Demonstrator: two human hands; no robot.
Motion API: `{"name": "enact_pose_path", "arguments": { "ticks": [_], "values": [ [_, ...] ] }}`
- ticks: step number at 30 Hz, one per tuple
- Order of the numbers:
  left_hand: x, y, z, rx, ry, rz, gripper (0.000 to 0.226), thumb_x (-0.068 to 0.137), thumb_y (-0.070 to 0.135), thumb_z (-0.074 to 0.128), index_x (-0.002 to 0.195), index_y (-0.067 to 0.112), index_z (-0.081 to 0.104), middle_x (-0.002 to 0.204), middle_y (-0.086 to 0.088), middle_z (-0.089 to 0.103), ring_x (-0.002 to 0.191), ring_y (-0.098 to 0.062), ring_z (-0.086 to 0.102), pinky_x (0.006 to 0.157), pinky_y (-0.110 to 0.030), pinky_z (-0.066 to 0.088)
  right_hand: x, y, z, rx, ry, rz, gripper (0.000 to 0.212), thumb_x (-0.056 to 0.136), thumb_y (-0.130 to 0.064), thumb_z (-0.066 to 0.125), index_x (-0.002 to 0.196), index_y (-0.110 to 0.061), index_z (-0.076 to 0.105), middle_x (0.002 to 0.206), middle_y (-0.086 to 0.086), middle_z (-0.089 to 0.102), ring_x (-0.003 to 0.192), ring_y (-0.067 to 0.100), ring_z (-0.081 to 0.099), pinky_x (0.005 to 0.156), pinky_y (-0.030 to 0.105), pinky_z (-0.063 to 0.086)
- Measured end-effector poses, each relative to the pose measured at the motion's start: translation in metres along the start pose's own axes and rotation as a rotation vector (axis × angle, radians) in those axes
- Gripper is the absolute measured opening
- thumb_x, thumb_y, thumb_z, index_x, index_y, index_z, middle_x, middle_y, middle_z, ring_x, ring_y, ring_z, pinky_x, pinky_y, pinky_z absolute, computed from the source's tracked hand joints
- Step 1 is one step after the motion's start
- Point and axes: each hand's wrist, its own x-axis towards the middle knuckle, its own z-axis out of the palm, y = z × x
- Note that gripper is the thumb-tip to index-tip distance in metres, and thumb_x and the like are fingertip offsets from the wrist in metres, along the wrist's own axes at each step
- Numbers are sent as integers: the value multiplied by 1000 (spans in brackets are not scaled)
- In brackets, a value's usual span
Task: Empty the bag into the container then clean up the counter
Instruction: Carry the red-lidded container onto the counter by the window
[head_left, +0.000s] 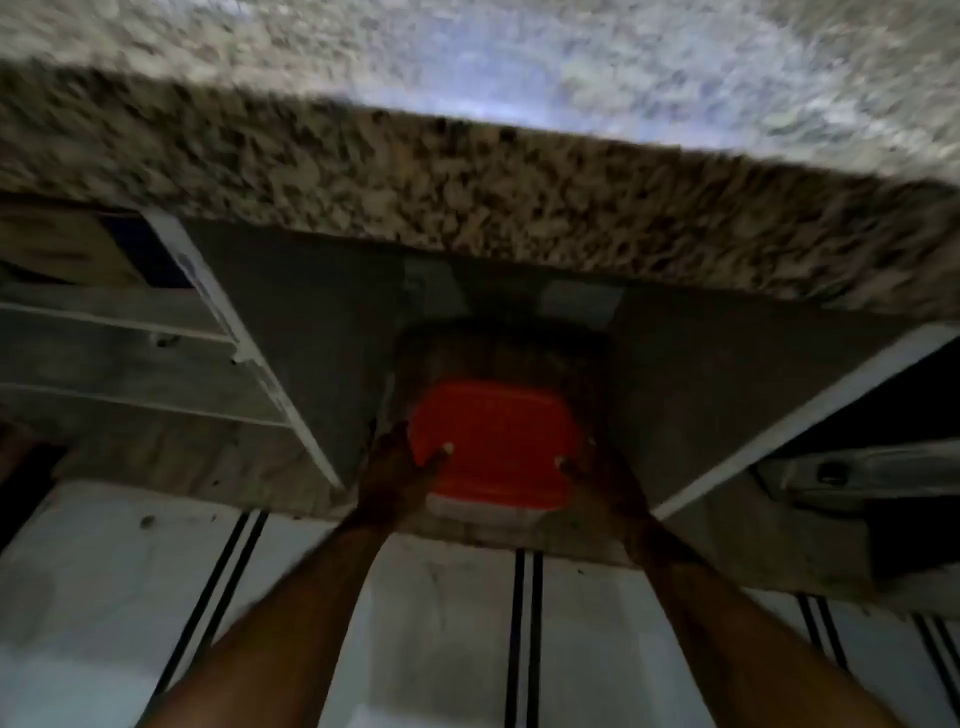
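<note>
Both my hands are on the red-lidded container (488, 447) in the open cupboard below the granite counter (467, 182). My left hand (400, 473) grips its left side, thumb lying on the lid; my right hand (605, 478) grips the right side, thumb likewise on top. The remaining fingers of each hand wrap out of view, so I cannot confirm their hold underneath.

Judgement: the step in hand is moving this container at the cupboard shelf (519, 535); whether in or out I cannot tell. To do it well, I should keep it level, with even pressure on both sides, and clear the underside of the counter edge.

Contents: the lid is on and opaque; the clear wall below it is too dark and blurred to show any fill. A second, larger dark container (498, 348) appears to sit just behind; its contents are not discernible. No bag is visible.
</note>
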Motion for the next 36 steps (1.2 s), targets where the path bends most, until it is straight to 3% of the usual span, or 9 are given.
{"name": "enact_pose_path", "arguments": {
  "ticks": [3, 5, 8, 12, 19, 23, 26, 30, 36],
  "values": [
    [49, -49, 35, -90, 19, -95, 112, 62, 88, 65, 147, 18, 48, 136, -9, 63, 122, -30, 64, 98, -39, 55, 63, 64, 22, 113, -3, 101, 123, 53, -91, 69, 155, -32, 33, 152, 1, 51, 135, 27, 54, 111, 52, 47],
    [58, -39, 46, -100, 6, -143, 108, 74, 70, 73, 155, 8, 37, 152, -17, 49, 138, -33, 48, 108, -28, 39, 103, 97, 38, 124, 32, 115, 126, 48, -90, 75, 154, -32, 36, 150, 1, 54, 133, 28, 57, 109, 50, 49],
    [72, -46, 64, -126, 16, -168, 71, 96, 26, 70, 153, 3, 36, 157, -15, 42, 147, -28, 36, 98, -18, 23, 106, 81, 47, 175, 69, 104, 92, 75, -49, 87, 150, -16, 46, 145, 4, 57, 130, 27, 58, 110, 42, 48],
    [83, -67, 72, -280, 29, -184, 51, 92, 21, 76, 137, 4, 60, 130, -17, 66, 122, -28, 63, 86, -22, 43, 95, 63, 53, 230, 155, 126, 53, 87, -13, 80, 135, -3, 60, 131, 9, 63, 125, 26, 61, 105, 37, 47],
    [63, -81, 58, -403, 128, -229, 106, 59, 81, 74, 142, 17, 56, 130, -7, 67, 114, -29, 67, 99, -40, 54, 18, 2, 23, 408, 159, 187, 60, 94, -26, 72, 146, -8, 51, 139, 13, 60, 128, 32, 58, 95, 32, 44],
    [-42, 30, -7, -348, 156, -345, 85, 81, 67, 70, 144, 11, 54, 134, -10, 65, 120, -31, 64, 102, -37, 50, -45, -43, -7, 397, 166, 204, 68, 91, -39, 74, 150, -19, 46, 146, 7, 56, 129, 30, 58, 109, 41, 46],
    [-104, 84, -48, -335, 170, -411, 63, 87, 53, 73, 133, 11, 63, 128, -10, 69, 113, -29, 66, 94, -31, 50, -106, -88, -49, 385, 166, 249, 63, 91, -40, 73, 146, -19, 50, 129, -2, 60, 118, 27, 63, 102, 37, 49],
    [-199, 154, -114, -315, 190, -435, 64, 83, 57, 75, 131, 16, 64, 118, -4, 72, 104, -25, 69, 93, -35, 54, -200, -147, -106, 368, 132, 260, 53, 74, -58, 79, 116, -35, 57, 116, 0, 71, 104, 24, 72, 98, 49, 58],
    [-315, 244, -209, -241, 194, -418, 70, 75, 69, 73, 118, 15, 67, 105, -2, 72, 94, -23, 70, 83, -36, 56, -339, -247, -181, 280, 161, 237, 67, 79, -55, 75, 134, -23, 53, 121, 0, 66, 106, 20, 68, 95, 49, 59]
  ]
}}
